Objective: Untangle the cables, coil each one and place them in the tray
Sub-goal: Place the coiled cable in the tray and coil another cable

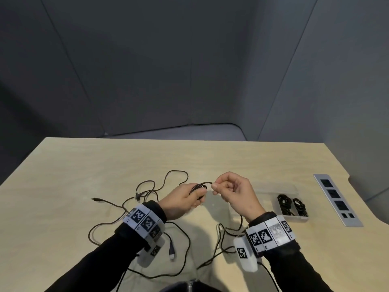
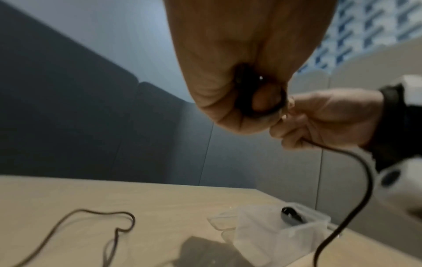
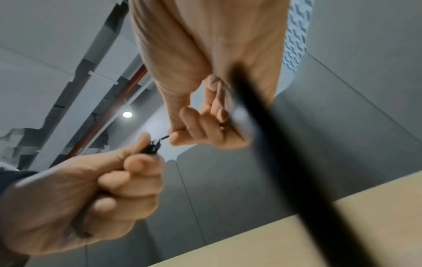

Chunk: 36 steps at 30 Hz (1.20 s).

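Note:
Above the middle of the table my left hand [image 1: 190, 197] grips a small coil of black cable [image 1: 197, 187], its fingers curled round the loops. My right hand [image 1: 219, 187] pinches the same cable [image 3: 164, 138] just right of the coil, and the slack trails down from that hand [image 2: 356, 180] to the table. Loose black cables [image 1: 147, 192] lie tangled on the wood to the left and in front of me. A clear plastic tray [image 1: 275, 191] at the right holds two coiled black cables [image 1: 291, 205].
A metal socket strip [image 1: 336, 200] is set into the table near its right edge. A cable plug [image 1: 171, 249] lies by my left wrist, another plug [image 1: 96, 199] further left. Grey wall panels stand behind the table's far edge.

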Tool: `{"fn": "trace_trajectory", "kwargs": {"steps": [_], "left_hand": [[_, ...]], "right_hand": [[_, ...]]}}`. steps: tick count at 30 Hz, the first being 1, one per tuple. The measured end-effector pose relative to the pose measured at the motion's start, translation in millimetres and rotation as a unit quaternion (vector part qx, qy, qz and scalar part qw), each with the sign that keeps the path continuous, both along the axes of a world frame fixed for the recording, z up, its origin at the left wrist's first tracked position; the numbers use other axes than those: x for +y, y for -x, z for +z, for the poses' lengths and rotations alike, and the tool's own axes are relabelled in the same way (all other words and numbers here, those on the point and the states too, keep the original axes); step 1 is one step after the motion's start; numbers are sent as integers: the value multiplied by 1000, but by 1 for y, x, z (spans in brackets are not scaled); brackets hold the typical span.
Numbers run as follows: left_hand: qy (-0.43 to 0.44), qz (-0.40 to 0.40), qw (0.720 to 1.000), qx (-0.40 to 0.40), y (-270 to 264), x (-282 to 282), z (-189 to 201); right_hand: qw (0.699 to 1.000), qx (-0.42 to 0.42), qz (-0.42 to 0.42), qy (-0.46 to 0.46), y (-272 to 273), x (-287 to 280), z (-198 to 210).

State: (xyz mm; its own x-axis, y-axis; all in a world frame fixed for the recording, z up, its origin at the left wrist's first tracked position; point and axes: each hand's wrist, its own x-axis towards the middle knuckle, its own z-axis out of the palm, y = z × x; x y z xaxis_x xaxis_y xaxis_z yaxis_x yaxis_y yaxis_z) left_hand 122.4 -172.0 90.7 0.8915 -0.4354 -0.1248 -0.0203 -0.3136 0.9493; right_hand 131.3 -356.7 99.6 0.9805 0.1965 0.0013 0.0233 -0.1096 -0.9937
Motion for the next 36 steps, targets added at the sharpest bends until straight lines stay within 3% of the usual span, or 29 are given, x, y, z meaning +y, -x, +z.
{"fn": "trace_trajectory", "kwargs": {"steps": [2, 5, 11, 14, 16, 20, 23, 26, 28, 30, 32, 36], "left_hand": [[65, 85, 994, -1, -2, -2, 1], [212, 211, 951, 76, -8, -1, 4], [253, 274, 926, 50, -10, -2, 11], [300, 309, 899, 73, -11, -5, 8], [299, 320, 897, 69, -12, -4, 7], [208, 302, 929, 44, -12, -4, 2], [132, 283, 949, 28, -12, -2, 0], [-33, 217, 975, -22, -11, 2, 3], [-152, 142, 977, -52, -8, 2, 5], [-216, 84, 971, -64, -6, -2, 9], [-185, 59, 980, -36, -3, -6, 13], [-61, 26, 997, 48, -3, -4, 16]], "right_hand": [[999, 11, -26, -20, 1, -1, -5], [998, 31, -48, -30, 9, -1, -13], [999, 28, 32, 8, 26, 18, -26], [993, 61, 98, 6, 32, 26, -29], [986, 80, 146, 14, 35, 29, -28], [968, 83, 214, 102, 38, 28, -17], [954, 21, 229, 191, 35, 22, -8], [940, -70, 212, 256, 29, 17, 3], [936, -128, 180, 272, 26, 15, 14], [936, -180, 139, 267, 21, 14, 24], [945, -196, 101, 242, 14, 14, 27], [964, -149, 20, 220, 2, 5, 18]]}}
